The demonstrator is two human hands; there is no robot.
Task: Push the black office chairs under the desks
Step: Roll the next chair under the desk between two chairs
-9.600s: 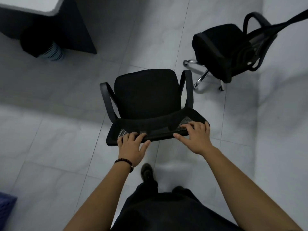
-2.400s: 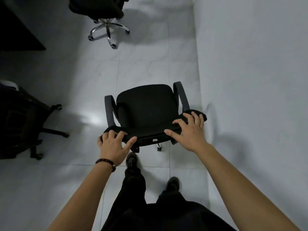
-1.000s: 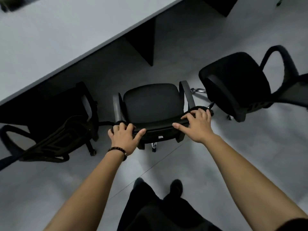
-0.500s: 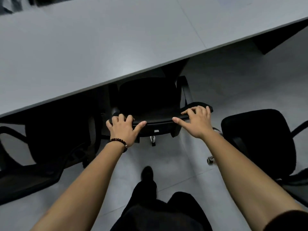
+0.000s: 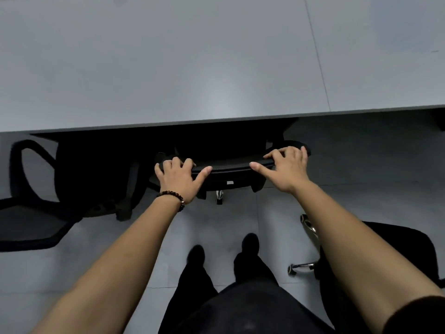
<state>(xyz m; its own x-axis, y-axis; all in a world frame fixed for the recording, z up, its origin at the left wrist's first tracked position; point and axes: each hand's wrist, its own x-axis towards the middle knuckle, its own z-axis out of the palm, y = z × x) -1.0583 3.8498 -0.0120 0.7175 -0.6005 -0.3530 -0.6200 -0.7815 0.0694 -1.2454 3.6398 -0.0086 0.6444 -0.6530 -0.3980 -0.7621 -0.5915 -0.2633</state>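
A black office chair (image 5: 231, 171) stands straight ahead with its seat hidden under the grey desk (image 5: 168, 68); only the top of its backrest and one caster show. My left hand (image 5: 178, 179), with a bead bracelet at the wrist, grips the backrest top on its left end. My right hand (image 5: 286, 167) rests over the right end, fingers spread across the edge. A second black chair (image 5: 96, 179) sits to the left, partly under the desk, its backrest sticking out. A third black chair (image 5: 404, 251) stands in the open behind my right arm.
The desk's front edge runs across the whole view just beyond my hands. The third chair's chrome base and casters (image 5: 305, 263) lie near my right foot. My feet (image 5: 224, 249) stand on grey floor tiles between the chairs.
The chair has rolled forward under the desk, so its seat and armrests are now hidden. My hands stayed on the backrest. I stand square to the desk, with the third chair closer at my right.
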